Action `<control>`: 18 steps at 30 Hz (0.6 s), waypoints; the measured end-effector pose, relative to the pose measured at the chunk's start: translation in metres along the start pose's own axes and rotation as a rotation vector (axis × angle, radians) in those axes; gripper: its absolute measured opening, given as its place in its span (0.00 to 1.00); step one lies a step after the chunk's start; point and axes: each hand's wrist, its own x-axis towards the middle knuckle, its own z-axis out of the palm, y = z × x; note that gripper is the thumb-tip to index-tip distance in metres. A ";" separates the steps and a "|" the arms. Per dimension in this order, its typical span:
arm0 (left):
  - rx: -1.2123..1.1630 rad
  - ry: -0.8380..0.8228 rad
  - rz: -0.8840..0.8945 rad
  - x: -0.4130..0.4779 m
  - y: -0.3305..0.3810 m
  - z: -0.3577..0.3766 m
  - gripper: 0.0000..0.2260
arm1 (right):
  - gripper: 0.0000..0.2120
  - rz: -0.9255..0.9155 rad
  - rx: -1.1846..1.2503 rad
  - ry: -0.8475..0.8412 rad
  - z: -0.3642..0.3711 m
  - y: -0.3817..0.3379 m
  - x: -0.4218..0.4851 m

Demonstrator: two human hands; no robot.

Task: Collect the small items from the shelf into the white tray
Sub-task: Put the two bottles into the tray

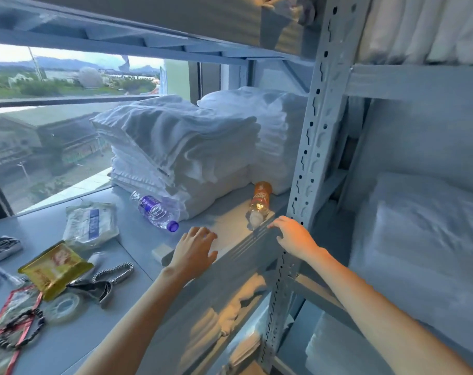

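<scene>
My left hand (193,253) rests flat on the front edge of the grey shelf (138,234), fingers spread, holding nothing. Just left of it lies a small white block (162,252). My right hand (293,235) touches the shelf's front rail beside the upright post, empty. An orange-labelled bottle (259,203) lies just beyond the right hand. A clear bottle with a purple cap (157,211) lies on its side beyond the left hand. Further left lie a gold packet (55,267), a white plastic pouch (90,223), a chain (113,272), a tape roll (63,307). No white tray is in view.
Stacked white towels (181,147) fill the back of the shelf. A perforated metal post (308,163) stands at the right, with folded linen (424,239) in the bay beyond. A window is on the left. A red-edged packet with a dark bracelet (16,326) lies at bottom left.
</scene>
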 end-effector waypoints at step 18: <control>-0.276 -0.121 -0.180 0.179 0.056 0.077 0.24 | 0.24 -0.114 -0.103 -0.074 0.000 0.072 0.140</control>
